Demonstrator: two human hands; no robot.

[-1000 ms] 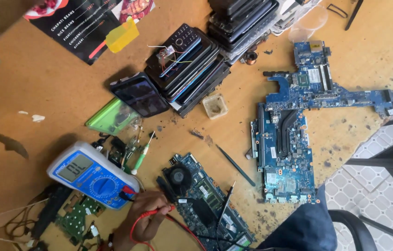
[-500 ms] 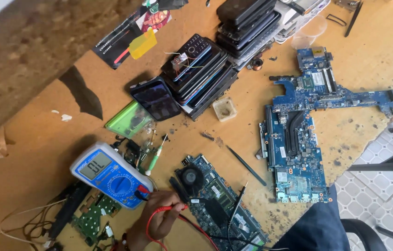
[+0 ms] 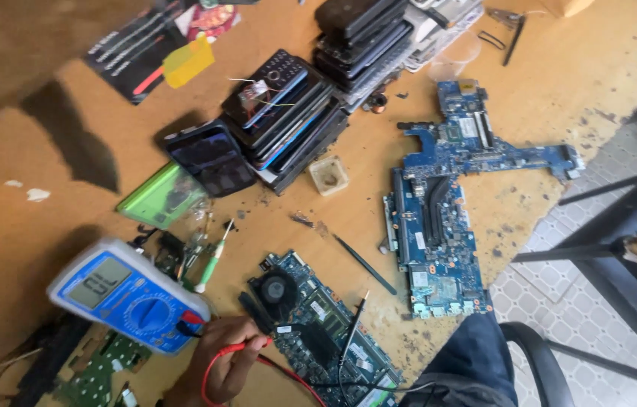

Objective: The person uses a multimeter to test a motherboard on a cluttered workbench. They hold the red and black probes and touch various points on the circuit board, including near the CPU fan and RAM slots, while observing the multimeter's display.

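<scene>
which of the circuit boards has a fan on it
The dark board by the left hand, with a round black fan at its upper left corner. The big blue board has none.

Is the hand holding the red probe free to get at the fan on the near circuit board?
Probably yes: the left hand with the red probe sits beside the fan, nothing between them.

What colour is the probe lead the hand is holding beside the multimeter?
Red: the probe lead in the left hand is red, seen best in the head view.
</scene>
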